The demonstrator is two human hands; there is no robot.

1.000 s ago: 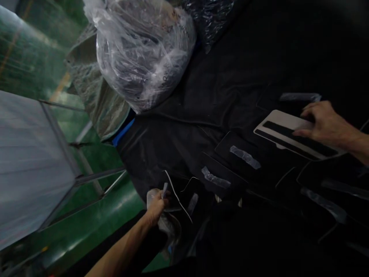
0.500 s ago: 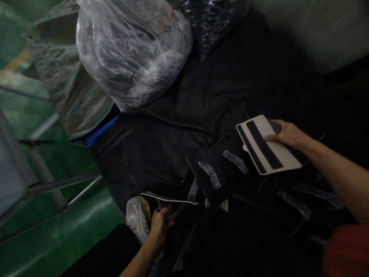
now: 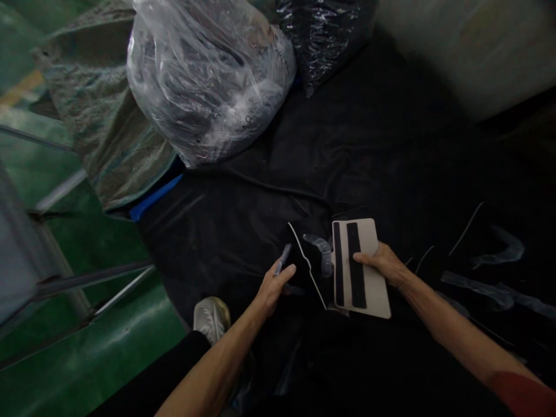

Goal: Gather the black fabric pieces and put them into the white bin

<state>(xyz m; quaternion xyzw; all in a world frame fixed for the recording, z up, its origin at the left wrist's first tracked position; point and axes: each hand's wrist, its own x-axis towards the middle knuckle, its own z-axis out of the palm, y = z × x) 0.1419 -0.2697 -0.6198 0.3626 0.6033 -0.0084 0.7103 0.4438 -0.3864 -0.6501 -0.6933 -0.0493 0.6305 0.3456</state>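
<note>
One pale card (image 3: 362, 269) with two black strips (image 3: 355, 263) running its length. It is held in the right hand (image 3: 384, 265), thumb laid across the face on the wider strip, other fingers curled behind and out of sight. Its long axis runs from the far edge, beyond the fingertips, down toward the person's body; the strips follow the same line. The near corner hangs below the wrist.

One dark sheet (image 3: 304, 263) with a pale edge, just left of the card, between the two hands; long axis leans from far-left to near-right. Whether the left fingers grip it cannot be told.

One small clear strip (image 3: 284, 259), pinched between thumb and fingertips of the left hand (image 3: 273, 285); fingers closed on it, strip pointing up and away past the fingertips.

One clear strip (image 3: 321, 250) lying on the dark sheet, just left of the right thumb.

At least three more clear strips (image 3: 499, 255) on the black cloth (image 3: 269, 202), well right of the right hand.

Two plastic bags beyond both hands: one clear (image 3: 208, 81), one dark (image 3: 324, 37).

One pale shoe (image 3: 211, 317) below the left wrist.
</note>
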